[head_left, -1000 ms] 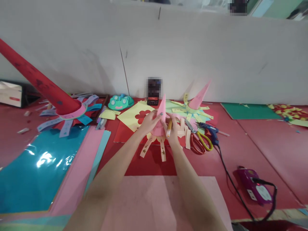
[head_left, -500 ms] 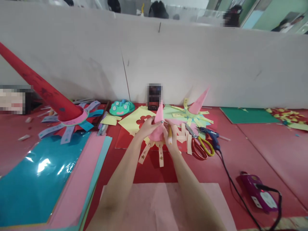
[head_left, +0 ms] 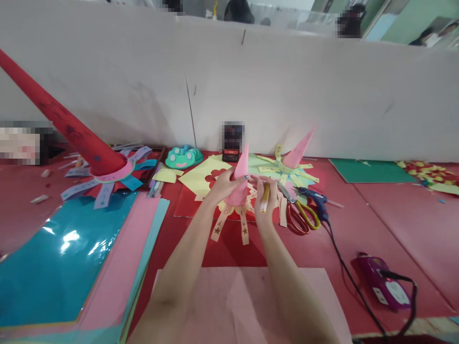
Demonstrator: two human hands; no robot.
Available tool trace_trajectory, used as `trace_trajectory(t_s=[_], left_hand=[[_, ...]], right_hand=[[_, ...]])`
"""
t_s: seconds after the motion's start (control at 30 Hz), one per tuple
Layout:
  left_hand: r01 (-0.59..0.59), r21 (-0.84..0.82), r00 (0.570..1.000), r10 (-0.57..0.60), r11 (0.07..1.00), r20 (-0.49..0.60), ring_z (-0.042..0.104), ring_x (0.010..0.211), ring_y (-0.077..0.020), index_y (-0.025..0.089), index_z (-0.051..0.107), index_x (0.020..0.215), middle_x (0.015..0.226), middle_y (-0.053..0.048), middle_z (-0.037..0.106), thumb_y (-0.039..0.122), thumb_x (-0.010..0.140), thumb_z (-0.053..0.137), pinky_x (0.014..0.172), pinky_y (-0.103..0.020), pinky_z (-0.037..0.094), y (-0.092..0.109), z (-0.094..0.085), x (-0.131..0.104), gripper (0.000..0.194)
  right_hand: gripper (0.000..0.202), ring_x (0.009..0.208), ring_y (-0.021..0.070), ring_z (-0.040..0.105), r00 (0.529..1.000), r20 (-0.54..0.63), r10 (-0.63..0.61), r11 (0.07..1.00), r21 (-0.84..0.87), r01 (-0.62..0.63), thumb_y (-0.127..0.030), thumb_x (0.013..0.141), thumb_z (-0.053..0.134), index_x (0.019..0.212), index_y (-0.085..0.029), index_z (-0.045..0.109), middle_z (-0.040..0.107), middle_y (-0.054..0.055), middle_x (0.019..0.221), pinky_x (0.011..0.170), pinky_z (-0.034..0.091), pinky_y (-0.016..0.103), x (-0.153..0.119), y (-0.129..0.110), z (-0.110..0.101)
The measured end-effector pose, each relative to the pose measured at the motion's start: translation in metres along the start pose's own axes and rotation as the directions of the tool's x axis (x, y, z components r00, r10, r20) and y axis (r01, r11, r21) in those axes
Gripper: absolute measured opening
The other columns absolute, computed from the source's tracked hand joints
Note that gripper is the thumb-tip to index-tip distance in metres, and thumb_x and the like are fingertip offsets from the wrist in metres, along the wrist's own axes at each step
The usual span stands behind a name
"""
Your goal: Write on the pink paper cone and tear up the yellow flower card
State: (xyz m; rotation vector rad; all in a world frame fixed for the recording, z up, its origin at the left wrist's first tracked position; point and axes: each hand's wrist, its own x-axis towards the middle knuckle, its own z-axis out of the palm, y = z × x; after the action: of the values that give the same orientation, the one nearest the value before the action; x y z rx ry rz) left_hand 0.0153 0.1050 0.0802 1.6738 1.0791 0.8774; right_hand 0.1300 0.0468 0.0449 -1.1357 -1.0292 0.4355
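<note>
A pink paper cone (head_left: pixel 238 191) stands upright in front of me, with lettered and starred paper strips (head_left: pixel 245 228) fanning out from its base. My left hand (head_left: pixel 227 187) grips the cone from its left side. In my right hand (head_left: pixel 265 196), just to the right of the cone, is a yellow-and-white marker pen (head_left: pixel 265 198). Its tip is hard to make out. Right of that hand lie scissors (head_left: pixel 303 217) with red and yellow handles, beside a blue glue gun (head_left: pixel 317 200).
A tall red paper cone (head_left: pixel 71 129) with blue strips leans at left, above blue and pink sheets (head_left: pixel 111 267). A second pink cone (head_left: pixel 298 152) stands behind. A phone (head_left: pixel 233 143) rests against the white partition (head_left: pixel 143 71). A corded purple power box (head_left: pixel 385 282) lies at right.
My right hand has drawn away from the cone to the right, with the marker pen in it. My left hand keeps its hold on the cone. The view has shifted slightly.
</note>
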Motion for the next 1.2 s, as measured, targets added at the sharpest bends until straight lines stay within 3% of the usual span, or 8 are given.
trace_trajectory(t_s=[0.17,0.3,0.4,0.6,0.73,0.9,1.2], left_hand=[[-0.001,0.003,0.999,0.002,1.0,-0.035,0.06,0.086,-0.0205,0.015,0.058,0.096,0.095,-0.006,0.065,0.045,0.076,0.057,0.072,-0.029,0.047,0.009,0.007,-0.005,0.035],[0.015,0.07,0.996,-0.008,0.997,-0.093,0.06,0.082,-0.021,0.016,0.058,0.093,0.089,-0.005,0.065,0.047,0.076,0.056,0.069,-0.029,0.047,0.012,0.011,-0.016,0.036],[0.026,0.057,0.993,-0.019,0.998,-0.114,0.06,0.086,-0.0212,0.016,0.057,0.096,0.092,-0.005,0.065,0.047,0.077,0.055,0.074,-0.03,0.047,0.003,0.015,-0.025,0.036],[0.02,-0.085,0.984,-0.034,0.996,-0.175,0.051,0.115,-0.0212,0.016,0.048,0.12,0.125,-0.011,0.055,0.044,0.082,0.051,0.095,-0.031,0.041,-0.027,0.025,-0.049,0.047],[0.011,-0.078,0.989,-0.022,0.997,-0.144,0.052,0.115,-0.0212,0.019,0.044,0.126,0.128,-0.01,0.053,0.041,0.081,0.053,0.096,-0.033,0.04,-0.031,0.026,-0.068,0.05],[0.017,-0.034,0.994,-0.021,0.999,-0.107,0.055,0.11,-0.0225,0.019,0.04,0.131,0.124,-0.01,0.057,0.039,0.082,0.052,0.091,-0.034,0.044,-0.033,0.028,-0.084,0.054],[0.03,-0.032,0.999,-0.031,0.999,-0.033,0.051,0.116,-0.0234,0.023,0.034,0.135,0.132,-0.009,0.049,0.04,0.08,0.055,0.095,-0.035,0.042,-0.036,0.038,-0.087,0.061]], right_hand=[[0.018,0.105,0.0176,0.057,0.996,0.082,0.017,1.0,-0.004,-0.017,-0.032,0.088,0.043,0.103,-0.024,0.048,0.057,0.006,0.11,0.091,0.047,0.041,-0.024,0.005,-0.011],[0.018,0.107,0.0176,0.056,0.994,0.108,0.0,1.0,-0.011,0.001,-0.031,0.089,0.042,0.104,-0.023,0.048,0.057,0.008,0.112,0.094,0.045,0.042,-0.033,0.008,-0.027],[0.018,0.106,0.0172,0.057,0.991,0.133,0.01,1.0,0.007,-0.011,-0.032,0.089,0.042,0.103,-0.022,0.048,0.057,0.008,0.111,0.095,0.044,0.042,-0.035,0.011,-0.033],[0.019,0.098,0.0164,0.059,0.983,0.18,0.024,0.999,-0.036,-0.018,-0.034,0.088,0.045,0.101,-0.021,0.049,0.06,0.006,0.104,0.092,0.044,0.04,-0.04,0.017,-0.032],[0.02,0.096,0.016,0.06,0.984,0.174,0.045,0.999,-0.032,-0.04,-0.036,0.088,0.045,0.101,-0.021,0.048,0.06,0.006,0.103,0.089,0.047,0.039,-0.041,0.02,-0.032],[0.021,0.095,0.0167,0.061,0.965,0.252,0.072,0.997,-0.053,-0.061,-0.037,0.087,0.046,0.1,-0.021,0.049,0.062,0.006,0.103,0.088,0.048,0.038,-0.045,0.021,-0.041],[0.022,0.096,0.0172,0.061,0.95,0.288,0.121,0.988,-0.123,-0.089,-0.036,0.087,0.047,0.103,-0.022,0.053,0.063,0.006,0.103,0.085,0.048,0.034,-0.045,0.006,-0.05]])
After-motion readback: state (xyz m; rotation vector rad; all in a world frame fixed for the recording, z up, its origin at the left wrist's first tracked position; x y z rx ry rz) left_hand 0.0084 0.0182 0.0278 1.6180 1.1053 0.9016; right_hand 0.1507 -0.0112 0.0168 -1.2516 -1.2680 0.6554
